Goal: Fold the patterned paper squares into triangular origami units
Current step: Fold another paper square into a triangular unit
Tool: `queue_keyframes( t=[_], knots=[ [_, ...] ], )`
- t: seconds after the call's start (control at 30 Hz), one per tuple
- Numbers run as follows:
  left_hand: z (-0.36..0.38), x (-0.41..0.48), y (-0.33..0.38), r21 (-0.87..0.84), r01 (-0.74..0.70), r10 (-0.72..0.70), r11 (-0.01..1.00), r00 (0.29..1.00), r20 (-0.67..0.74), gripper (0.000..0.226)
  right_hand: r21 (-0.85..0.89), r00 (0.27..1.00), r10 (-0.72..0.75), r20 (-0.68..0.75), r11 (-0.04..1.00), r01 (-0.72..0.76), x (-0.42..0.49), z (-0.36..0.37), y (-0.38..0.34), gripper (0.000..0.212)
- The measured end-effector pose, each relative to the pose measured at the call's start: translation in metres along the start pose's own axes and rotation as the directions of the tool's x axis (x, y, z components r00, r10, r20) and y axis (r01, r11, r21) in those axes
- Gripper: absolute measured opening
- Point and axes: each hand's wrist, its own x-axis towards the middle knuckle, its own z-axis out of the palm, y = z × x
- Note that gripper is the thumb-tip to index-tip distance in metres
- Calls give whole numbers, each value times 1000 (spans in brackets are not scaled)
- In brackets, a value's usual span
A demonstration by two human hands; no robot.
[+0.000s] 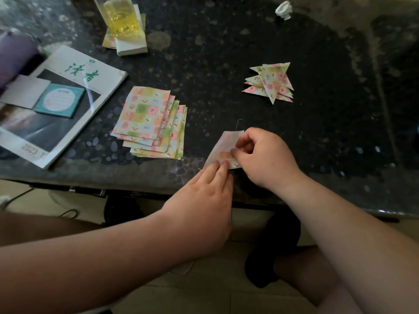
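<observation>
A partly folded patterned paper [223,147] lies near the front edge of the dark table, pale side mostly up. My right hand [265,158] pinches its right edge with curled fingers. My left hand [204,200] presses straight fingertips on the paper's lower corner. A fanned stack of unfolded patterned sheets [150,122] lies to the left. A pile of finished triangular units [271,82] sits farther back on the right.
A magazine [68,105] with a teal notepad [60,100] and a white card lies at the left. A glass of yellow liquid [121,15] stands on a white pad at the back. A crumpled paper ball [283,10] lies far right. The table edge [136,184] runs just before my hands.
</observation>
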Motion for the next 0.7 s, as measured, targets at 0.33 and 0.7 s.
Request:
queue_keyframes(
  t=[0.33,0.7],
  knots=[
    [-1,5,10,-73,93,-85,993,991,104,91,-2,1000,17,-3,1000,-17,2,0,1,7],
    [-7,13,16,32,97,-98,995,995,2,100,10,999,3,43,1000,-4,0,-3,2,8]
  ],
)
